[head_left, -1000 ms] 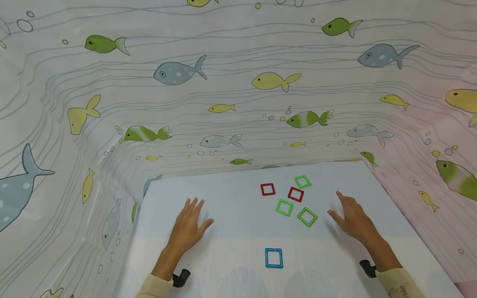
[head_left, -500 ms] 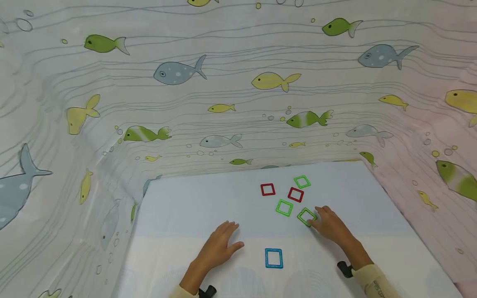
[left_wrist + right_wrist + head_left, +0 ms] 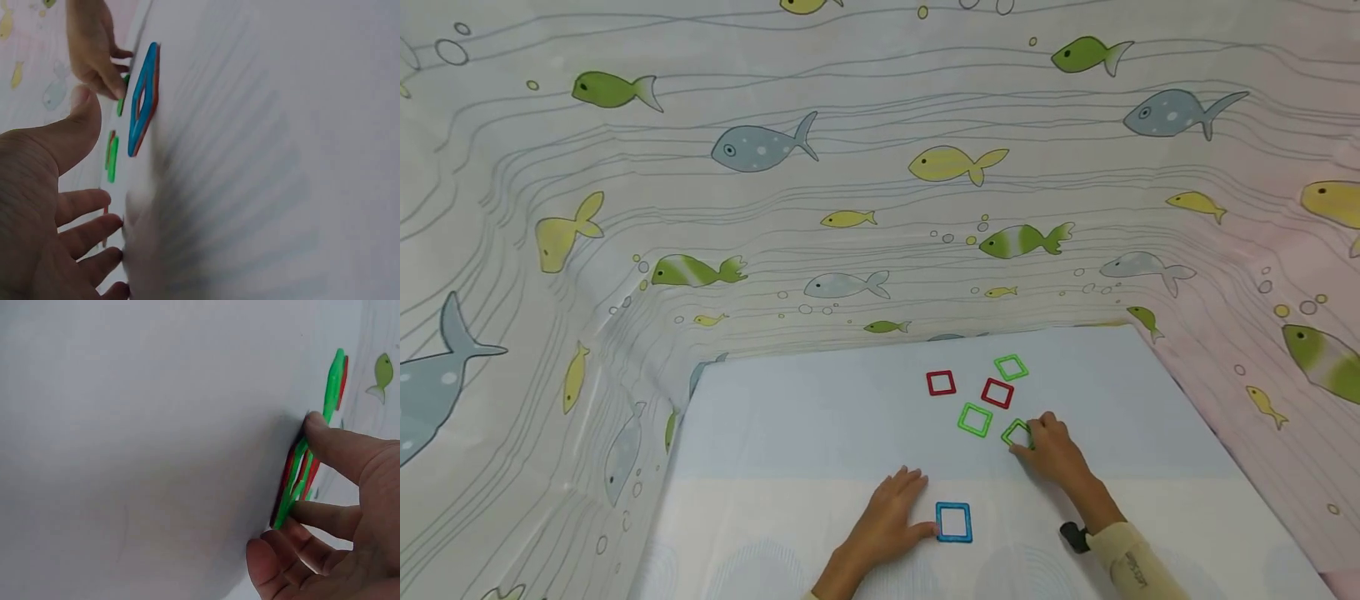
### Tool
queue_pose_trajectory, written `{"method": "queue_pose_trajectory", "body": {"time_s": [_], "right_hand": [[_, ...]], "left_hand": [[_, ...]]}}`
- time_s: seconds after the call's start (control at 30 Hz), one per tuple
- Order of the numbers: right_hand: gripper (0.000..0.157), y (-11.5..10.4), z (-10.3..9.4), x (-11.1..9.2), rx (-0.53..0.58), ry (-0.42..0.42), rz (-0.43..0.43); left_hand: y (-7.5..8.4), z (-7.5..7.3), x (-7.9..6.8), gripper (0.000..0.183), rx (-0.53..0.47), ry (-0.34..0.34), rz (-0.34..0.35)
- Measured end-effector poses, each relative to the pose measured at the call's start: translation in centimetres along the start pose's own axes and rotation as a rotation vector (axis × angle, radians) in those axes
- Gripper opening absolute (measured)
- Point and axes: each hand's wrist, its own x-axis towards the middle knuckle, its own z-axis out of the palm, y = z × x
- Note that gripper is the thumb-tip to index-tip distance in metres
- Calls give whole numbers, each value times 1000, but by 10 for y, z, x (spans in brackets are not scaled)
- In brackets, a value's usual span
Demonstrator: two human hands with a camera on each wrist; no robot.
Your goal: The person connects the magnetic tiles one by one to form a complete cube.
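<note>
Green square frame (image 3: 1010,427), nearest of three: pinched at bench (image 3: 805,417) level in right hand (image 3: 1056,450). Holding nothing in left hand (image 3: 886,518), spread just beside blue square frame (image 3: 968,522). Likely at pickup step; calls for secure pinch before lifting.

At 4 o'clock the right hand (image 3: 378,506) pinches a green frame (image 3: 286,505) between thumb (image 3: 344,447) and fingers (image 3: 331,518), the thumb at its upper end. Toward 2 o'clock another green frame (image 3: 334,382) shows edge-on, a red strip (image 3: 343,384) just beside it, with a printed green fish (image 3: 383,370) farther out. The pale bench (image 3: 119,425) fills 9 o'clock.
</note>
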Motion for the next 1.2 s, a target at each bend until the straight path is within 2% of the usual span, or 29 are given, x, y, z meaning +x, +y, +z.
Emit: {"method": "queue_pose_trajectory", "body": {"time_s": [0.2, 0.33, 0.6, 0.8, 0.87, 1.03, 1.2], "right_hand": [[58, 3, 0, -2, 89, -5, 39], [61, 6, 2, -2, 172, -23, 80], [59, 11, 2, -10, 286, -1, 51], [37, 15, 5, -22, 374, 49, 136], [31, 14, 5, -25, 458, 54, 142], [32, 4, 7, -34, 653, 27, 86], [34, -14, 17, -44, 632, 29, 9]], "left_hand": [[3, 18, 1, 78, -11, 51, 10], [4, 27, 1, 79, -44, 48, -18], [4, 34, -1, 78, -18, 78, -31], [5, 36, -1, 70, -15, 96, -11], [5, 37, -1, 69, -2, 107, -4], [5, 37, -3, 67, 8, 129, -6], [5, 37, -4, 65, 14, 141, -4]]}}
